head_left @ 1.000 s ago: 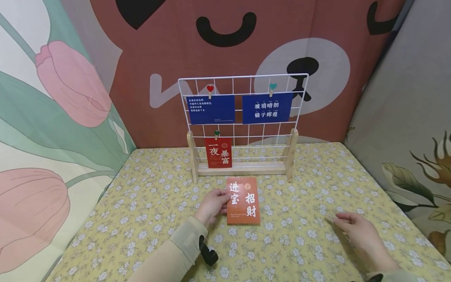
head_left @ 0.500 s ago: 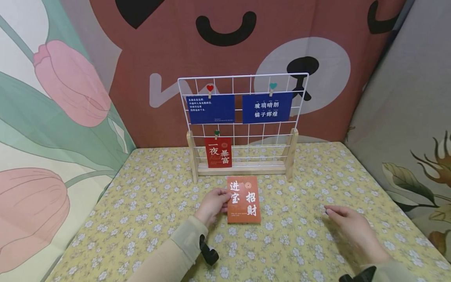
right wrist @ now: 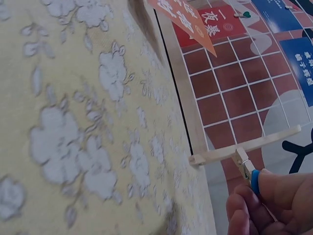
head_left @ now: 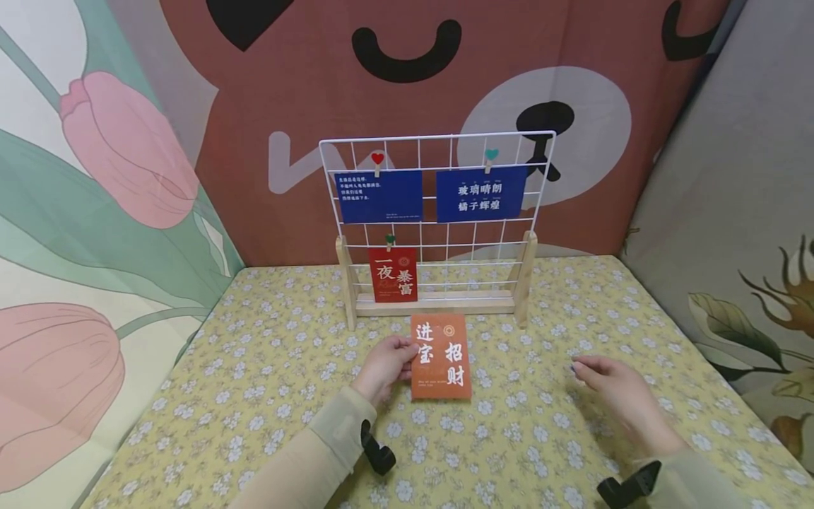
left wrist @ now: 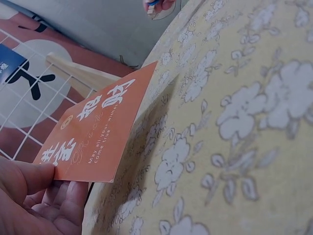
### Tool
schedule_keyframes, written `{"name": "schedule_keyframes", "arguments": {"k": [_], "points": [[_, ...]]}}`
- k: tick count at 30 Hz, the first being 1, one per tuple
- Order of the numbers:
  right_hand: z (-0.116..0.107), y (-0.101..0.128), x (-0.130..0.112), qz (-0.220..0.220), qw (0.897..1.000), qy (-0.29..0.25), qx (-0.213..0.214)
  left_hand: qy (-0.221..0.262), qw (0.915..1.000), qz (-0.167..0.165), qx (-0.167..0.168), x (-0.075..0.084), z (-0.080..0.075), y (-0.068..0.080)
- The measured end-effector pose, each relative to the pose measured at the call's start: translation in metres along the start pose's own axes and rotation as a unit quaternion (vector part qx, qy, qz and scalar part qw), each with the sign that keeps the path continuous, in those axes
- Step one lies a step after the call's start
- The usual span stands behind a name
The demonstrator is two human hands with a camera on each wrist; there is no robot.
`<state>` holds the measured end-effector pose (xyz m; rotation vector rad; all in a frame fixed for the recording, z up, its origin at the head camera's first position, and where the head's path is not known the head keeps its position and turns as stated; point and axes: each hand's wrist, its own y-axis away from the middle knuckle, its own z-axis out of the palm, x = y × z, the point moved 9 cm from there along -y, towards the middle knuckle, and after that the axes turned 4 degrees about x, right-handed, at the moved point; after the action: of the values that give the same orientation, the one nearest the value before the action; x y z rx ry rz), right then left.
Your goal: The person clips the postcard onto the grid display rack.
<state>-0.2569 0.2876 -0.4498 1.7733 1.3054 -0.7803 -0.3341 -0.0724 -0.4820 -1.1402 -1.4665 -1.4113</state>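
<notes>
Left hand [head_left: 384, 364] pinches the orange card [head_left: 441, 357] at its left edge, thumb on the face, fingers curled under; the left wrist view shows the card [left wrist: 95, 134] lifted off the cloth, casting a shadow below it. The card sits just in front of the rack [head_left: 436, 233], near the middle of the table [head_left: 267, 396], white characters facing up.

Right hand [head_left: 613, 392] hovers low over the cloth to the right, well apart from the card, fingers curled. The right wrist view shows its fingertips [right wrist: 274, 191] pinching a small wooden clip [right wrist: 246, 168] with a blue bit on it; the clip itself is too small to make out in the head view.

The rack is a white wire grid on a wooden base with two wooden posts, standing upright at the back of the table. Clipped on it: left blue card [head_left: 379, 197] under a red heart clip [head_left: 378, 160], right blue card [head_left: 480, 194] under a teal heart clip [head_left: 490, 155], and a red card [head_left: 393, 274] on the lower left under a green clip [head_left: 390, 240].

The tablecloth is yellow with white flowers. Black wrist straps on both sleeves. The backdrop behind is a brown cartoon-face cloth; tulip print on the left, leaf print on the right.
</notes>
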Motion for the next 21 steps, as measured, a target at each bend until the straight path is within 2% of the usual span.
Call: {"name": "schedule_keyframes", "arguments": {"k": [9, 14, 21], "points": [[0.009, -0.007, -0.017, -0.016, 1.0, 0.002, -0.008, -0.009, 1.0, 0.0, 0.003, 0.005, 0.003, -0.002], [0.012, -0.009, -0.029, -0.033, 0.999, 0.013, -0.006, 0.003, 1.0, 0.0, -0.002, 0.008, 0.007, -0.003], [0.016, -0.016, -0.046, -0.049, 0.999, 0.01, 0.007, -0.002, 0.9999, 0.015, -0.006, 0.016, 0.011, -0.006]]}}
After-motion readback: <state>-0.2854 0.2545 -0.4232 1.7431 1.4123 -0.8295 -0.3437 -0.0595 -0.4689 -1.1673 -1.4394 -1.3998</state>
